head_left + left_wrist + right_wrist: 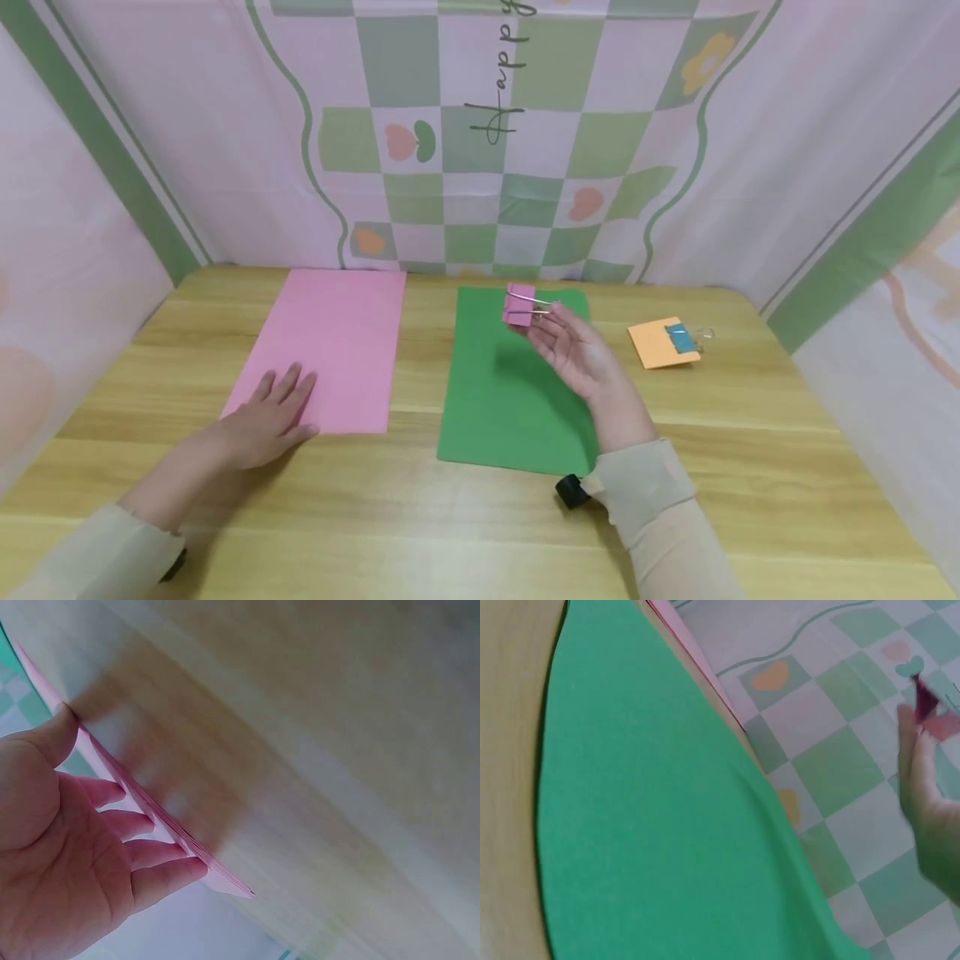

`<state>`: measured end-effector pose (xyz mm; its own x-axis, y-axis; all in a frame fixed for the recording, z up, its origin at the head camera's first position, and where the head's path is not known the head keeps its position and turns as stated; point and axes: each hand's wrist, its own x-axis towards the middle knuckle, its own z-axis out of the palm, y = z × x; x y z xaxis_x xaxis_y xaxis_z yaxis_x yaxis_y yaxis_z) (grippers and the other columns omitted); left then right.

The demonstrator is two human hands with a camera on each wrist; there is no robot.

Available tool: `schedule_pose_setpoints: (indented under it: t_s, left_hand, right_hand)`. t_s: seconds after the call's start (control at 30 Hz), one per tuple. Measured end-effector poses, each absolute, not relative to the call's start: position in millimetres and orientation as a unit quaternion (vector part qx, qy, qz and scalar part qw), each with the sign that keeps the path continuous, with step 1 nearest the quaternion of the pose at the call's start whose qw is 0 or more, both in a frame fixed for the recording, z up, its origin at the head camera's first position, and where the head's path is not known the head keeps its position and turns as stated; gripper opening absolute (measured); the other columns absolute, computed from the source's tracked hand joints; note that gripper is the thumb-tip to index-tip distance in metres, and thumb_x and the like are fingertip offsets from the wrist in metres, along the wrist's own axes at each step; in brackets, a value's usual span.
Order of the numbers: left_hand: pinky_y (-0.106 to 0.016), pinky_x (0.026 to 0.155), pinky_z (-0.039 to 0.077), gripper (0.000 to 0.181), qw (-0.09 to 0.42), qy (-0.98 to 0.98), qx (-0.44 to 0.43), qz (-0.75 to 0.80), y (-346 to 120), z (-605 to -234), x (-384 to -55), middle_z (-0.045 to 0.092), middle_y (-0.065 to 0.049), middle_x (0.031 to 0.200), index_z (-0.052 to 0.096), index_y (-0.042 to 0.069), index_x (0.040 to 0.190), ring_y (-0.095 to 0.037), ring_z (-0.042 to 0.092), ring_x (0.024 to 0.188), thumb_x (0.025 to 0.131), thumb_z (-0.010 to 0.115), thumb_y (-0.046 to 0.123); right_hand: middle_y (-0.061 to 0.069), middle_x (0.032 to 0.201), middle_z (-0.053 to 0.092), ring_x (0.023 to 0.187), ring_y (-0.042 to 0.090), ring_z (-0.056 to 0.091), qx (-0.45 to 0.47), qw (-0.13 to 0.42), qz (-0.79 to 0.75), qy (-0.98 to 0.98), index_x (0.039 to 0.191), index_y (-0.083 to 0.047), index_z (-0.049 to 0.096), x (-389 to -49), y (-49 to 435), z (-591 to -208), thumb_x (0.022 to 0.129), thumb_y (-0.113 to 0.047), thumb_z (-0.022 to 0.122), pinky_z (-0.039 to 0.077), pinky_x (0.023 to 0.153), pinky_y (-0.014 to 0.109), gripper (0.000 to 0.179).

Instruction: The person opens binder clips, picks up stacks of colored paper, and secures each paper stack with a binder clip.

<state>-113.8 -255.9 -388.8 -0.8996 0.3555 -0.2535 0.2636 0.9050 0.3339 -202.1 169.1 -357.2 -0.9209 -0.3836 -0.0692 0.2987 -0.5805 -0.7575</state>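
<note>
My left hand (258, 425) rests with spread fingers on the near left part of a pink sheet stack (345, 350). From the left wrist view, the fingertips (187, 868) lie on the pink stack (217, 877) near its edge. Over the far part of a green sheet (510, 408), my right hand (573, 350) is raised and holds a pink binder clip (519, 305) by its wire handles. The clip's body points left, away from the fingers. In the right wrist view the hand (930, 802) and dark-looking clip (925, 700) show at the right edge, above the green sheet (652, 795).
Right of the green sheet lies a small orange paper pad (652, 343) with a blue binder clip (681, 338) on its right side. All lie on a wooden table (420, 525). A checked cloth (480, 200) hangs behind the table's back edge.
</note>
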Motion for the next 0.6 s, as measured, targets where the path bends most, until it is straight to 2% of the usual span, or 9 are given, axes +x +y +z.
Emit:
schedule_pose_setpoints:
  t_s: [0.3, 0.6]
  left_hand:
    - [-0.082, 0.102, 0.024, 0.075, 0.148, 0.964, 0.166, 0.149, -254, -389, -112, 0.006, -0.035, 0.16, 0.02, -0.007, 0.154, -0.067, 0.004, 0.14, 0.104, 0.047, 0.041]
    - [-0.081, 0.104, 0.022, 0.075, 0.144, 0.964, 0.164, 0.148, -253, -387, -110, 0.007, -0.036, 0.159, 0.021, -0.008, 0.154, -0.067, 0.004, 0.14, 0.104, 0.048, 0.04]
  right_hand:
    - [0.01, 0.11, 0.071, 0.1, 0.019, 0.07, -0.124, 0.181, -0.892, 0.395, 0.117, -0.001, 0.062, -196, 175, -350, 0.105, -0.013, 0.048, 0.057, 0.09, 0.023, 0.022]
    - [0.019, 0.118, 0.068, 0.108, 0.027, 0.07, -0.21, 0.18, -0.907, 0.316, 0.126, 0.007, 0.056, -193, 189, -357, 0.106, -0.01, 0.04, 0.057, 0.094, 0.028, 0.031]
